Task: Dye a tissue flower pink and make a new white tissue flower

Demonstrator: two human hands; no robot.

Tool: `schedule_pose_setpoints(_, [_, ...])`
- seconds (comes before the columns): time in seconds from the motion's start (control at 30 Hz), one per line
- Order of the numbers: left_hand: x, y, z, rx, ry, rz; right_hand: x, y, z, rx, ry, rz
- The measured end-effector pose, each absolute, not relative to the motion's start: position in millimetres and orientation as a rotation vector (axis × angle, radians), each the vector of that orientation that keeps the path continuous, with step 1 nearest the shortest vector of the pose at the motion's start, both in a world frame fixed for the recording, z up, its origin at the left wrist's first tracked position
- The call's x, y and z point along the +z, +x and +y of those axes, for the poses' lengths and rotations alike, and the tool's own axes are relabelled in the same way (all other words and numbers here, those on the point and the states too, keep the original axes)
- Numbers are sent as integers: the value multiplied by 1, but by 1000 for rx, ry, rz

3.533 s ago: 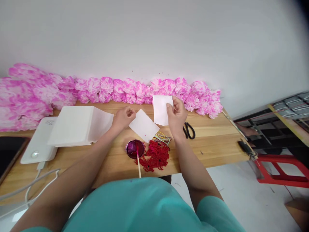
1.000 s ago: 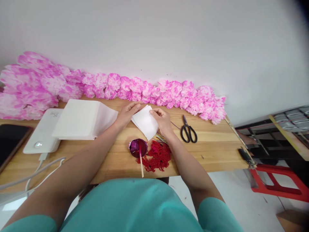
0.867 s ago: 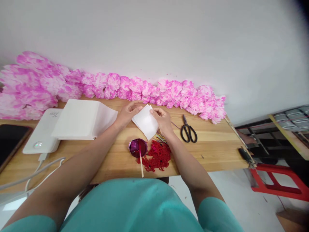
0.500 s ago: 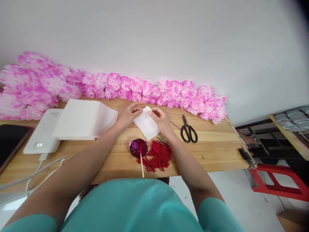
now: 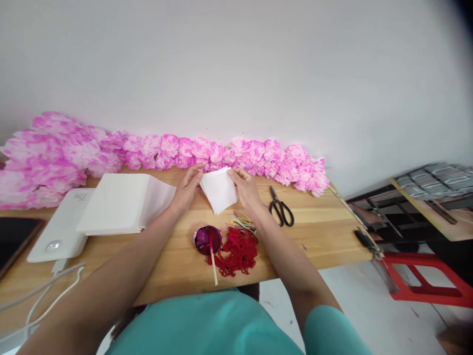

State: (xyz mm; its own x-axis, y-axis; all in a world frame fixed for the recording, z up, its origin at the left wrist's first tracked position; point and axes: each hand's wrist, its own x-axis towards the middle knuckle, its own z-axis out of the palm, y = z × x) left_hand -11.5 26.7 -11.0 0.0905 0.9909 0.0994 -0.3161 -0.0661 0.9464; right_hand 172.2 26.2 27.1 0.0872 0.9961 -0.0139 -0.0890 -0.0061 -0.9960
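Note:
Between my two hands is a small stack of white paper sheets (image 5: 219,191), held above the wooden table. My left hand (image 5: 187,188) grips its upper left corner between thumb and fingers. My right hand (image 5: 245,186) pinches the upper right corner. Below the paper stands a small cup of dark purple-red dye (image 5: 208,240) with a pale stick (image 5: 214,268) leaning out of it. Beside the cup lies a heap of red yarn (image 5: 240,251), with several thin coloured strings (image 5: 242,222) just behind it. Black-handled scissors (image 5: 281,209) rest to the right of my right hand.
Pink-and-white paper flowers (image 5: 207,150) line the wall side of the table (image 5: 314,236). At left are a stack of white paper (image 5: 113,204), a white power bank (image 5: 57,241) with cables and a dark phone (image 5: 16,236). A red stool (image 5: 428,293) stands at right.
The paper has turned and now lies squarer and more spread between my hands. My left hand has shifted to its left corner. The whole view has tilted slightly upward.

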Motion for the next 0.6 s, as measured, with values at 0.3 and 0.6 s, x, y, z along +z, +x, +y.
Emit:
schedule_pose_setpoints(0.3, [-7,-8,27,1403,1024,792,16,175,28,1190,-1135,-891])
schedule_pose_setpoints(0.6, [-9,-6,28,1444,1078,935,14,176,25,1169,-1125,-982])
